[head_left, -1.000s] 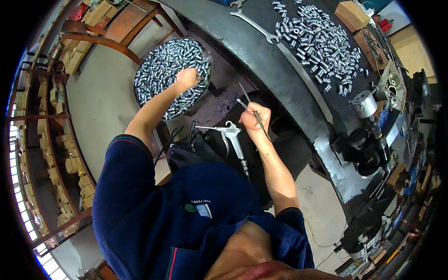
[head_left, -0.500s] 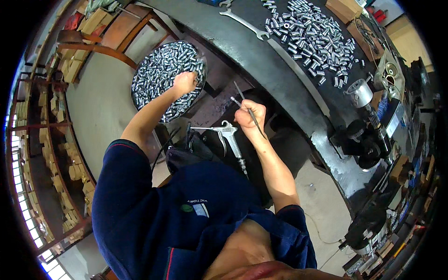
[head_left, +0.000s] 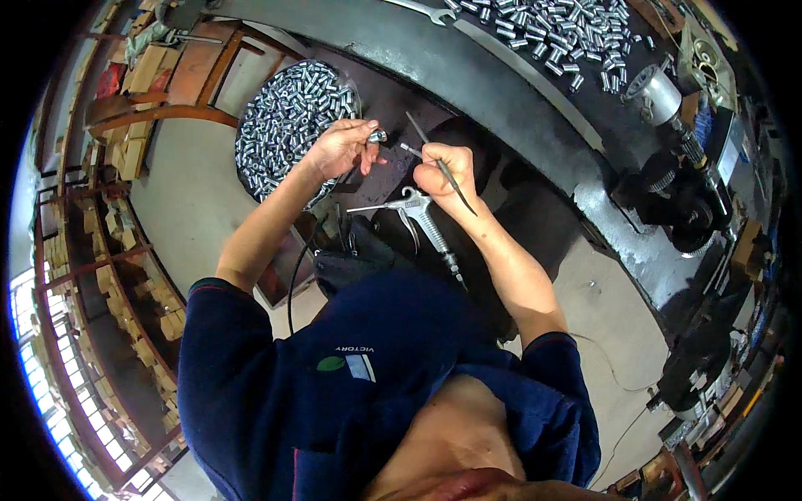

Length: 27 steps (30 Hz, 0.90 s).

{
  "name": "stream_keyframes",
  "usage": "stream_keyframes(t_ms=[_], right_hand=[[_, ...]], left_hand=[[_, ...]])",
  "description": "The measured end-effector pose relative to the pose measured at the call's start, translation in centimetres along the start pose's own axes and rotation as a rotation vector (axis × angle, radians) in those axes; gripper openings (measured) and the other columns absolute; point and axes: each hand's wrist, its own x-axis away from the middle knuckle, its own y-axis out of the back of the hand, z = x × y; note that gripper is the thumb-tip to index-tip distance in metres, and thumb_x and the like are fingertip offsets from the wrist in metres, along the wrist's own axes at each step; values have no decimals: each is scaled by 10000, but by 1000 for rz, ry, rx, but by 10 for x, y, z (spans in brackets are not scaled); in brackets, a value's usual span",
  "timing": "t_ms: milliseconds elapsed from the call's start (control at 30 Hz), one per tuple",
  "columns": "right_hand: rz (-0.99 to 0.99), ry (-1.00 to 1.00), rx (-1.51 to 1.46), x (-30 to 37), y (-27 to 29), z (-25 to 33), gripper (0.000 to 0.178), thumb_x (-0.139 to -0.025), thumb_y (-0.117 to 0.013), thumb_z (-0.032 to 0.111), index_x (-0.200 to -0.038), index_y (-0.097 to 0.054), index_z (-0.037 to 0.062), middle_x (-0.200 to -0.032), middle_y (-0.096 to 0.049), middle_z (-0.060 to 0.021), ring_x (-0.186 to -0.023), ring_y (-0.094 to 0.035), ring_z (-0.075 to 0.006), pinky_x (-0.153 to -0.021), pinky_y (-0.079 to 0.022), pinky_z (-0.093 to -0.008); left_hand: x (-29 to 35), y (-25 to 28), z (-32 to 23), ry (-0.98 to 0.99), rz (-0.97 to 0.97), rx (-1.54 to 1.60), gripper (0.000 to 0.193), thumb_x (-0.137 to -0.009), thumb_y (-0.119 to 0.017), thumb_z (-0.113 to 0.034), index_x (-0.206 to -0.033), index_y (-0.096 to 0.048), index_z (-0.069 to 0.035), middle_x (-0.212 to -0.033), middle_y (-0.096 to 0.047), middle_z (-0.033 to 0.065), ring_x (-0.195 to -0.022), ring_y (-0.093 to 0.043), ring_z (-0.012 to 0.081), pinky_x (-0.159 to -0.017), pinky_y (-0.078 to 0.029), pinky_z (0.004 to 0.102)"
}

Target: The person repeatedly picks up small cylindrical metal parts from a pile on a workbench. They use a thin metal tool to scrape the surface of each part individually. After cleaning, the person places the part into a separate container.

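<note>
Between the thumb and fingertips of my left hand (head_left: 344, 150) is a short shiny metal sleeve (head_left: 378, 135). Just to its right, my right hand (head_left: 449, 169) is closed around a slim grey pointed tool, perhaps a file (head_left: 458, 190), slanting through the fist. A thinner light-tipped rod (head_left: 407, 148) also pokes out of that fist toward the sleeve; its other end is hidden. Sleeve and rod tip are slightly apart. Behind my left hand stands a round container (head_left: 357, 98) heaped with metal sleeves (head_left: 288, 125). A silver air blow gun (head_left: 426, 224) lies over my lap, below both hands.
A dark workbench (head_left: 518, 108) runs across the far side, carrying more loose sleeves (head_left: 572, 37) and an open-ended wrench (head_left: 422, 10). A machine with a metal cylinder (head_left: 656, 96) stands at the right. Left are a wooden chair (head_left: 188, 79) and shelves of wooden blocks (head_left: 109, 275).
My left hand has come up out of the container, moving right, with a sleeve in its fingers. My right hand still grips its tools. The view has shifted, bringing the bench higher in the picture.
</note>
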Motion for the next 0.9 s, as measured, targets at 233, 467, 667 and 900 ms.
stream_keyframes(t_ms=[233, 467, 667, 900], right_hand=[[39, -77, -19, 1, 1, 0, 235, -627, -566, 98, -542, -362, 17, -472, -262, -57, -431, -293, -91, -395, -254, -282], [-72, 39, -27, 1, -1, -7, 208, -637, -554, 60, -543, -372, 23, -477, -257, -49, -453, -280, -98, -400, -269, -278], [-124, -52, -131, 0, -5, -20, 194, -632, -520, 42, -503, -377, 17, -445, -294, -43, -454, -328, -64, -404, -285, -255], [-52, -107, -428, -2, 5, 6, 223, -665, -436, -66, -505, -311, 25, -524, -394, -38, -438, -494, -143, -421, -414, -263]], left_hand=[[-1, -46, -16, -187, -69, -565, 249, -880, -579, -199, -843, -595, 46, -629, -599, 113, -497, -583, 165, -470, -473, 253], [-3, -55, -19, -250, 40, -506, 178, -816, -636, -78, -944, -591, 37, -840, -637, 76, -762, -632, 158, -762, -492, 277], [-4, -64, -23, -152, 23, -476, 192, -836, -617, -112, -966, -586, 26, -818, -635, 78, -759, -620, 145, -739, -493, 275], [-13, -18, -31, -361, -337, -1103, 163, -740, -638, -56, -890, -618, 2, -735, -612, 31, -619, -562, 82, -565, -450, 232]])
